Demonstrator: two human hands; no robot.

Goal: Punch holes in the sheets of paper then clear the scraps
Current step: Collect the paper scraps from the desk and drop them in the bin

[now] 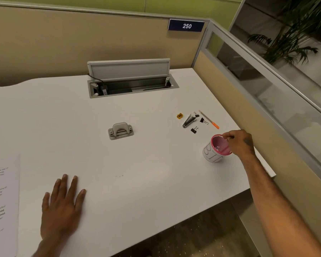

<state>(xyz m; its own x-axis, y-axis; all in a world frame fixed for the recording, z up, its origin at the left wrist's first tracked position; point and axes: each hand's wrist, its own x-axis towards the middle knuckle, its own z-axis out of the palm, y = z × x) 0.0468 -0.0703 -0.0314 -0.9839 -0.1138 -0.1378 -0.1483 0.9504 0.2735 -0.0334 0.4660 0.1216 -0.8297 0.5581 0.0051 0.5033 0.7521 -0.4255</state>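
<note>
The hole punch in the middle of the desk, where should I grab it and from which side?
Grip the hole punch by its raised, rounded lever, fingers coming down from above and pinching its left and right ends. It sits flat and upright on the desk, and its base is low, so the lever probably offers the surest hold.

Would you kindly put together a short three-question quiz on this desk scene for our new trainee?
1. True or false: the left hand lies flat on the desk.
2. Which object is the right hand at? A) hole punch B) pink mesh cup C) orange pen
3. Fill in: the printed sheet lies at the desk's ____ edge.

Key: 1 true. 2 B; its fingertips are pinched over the rim. 3 left.
</note>
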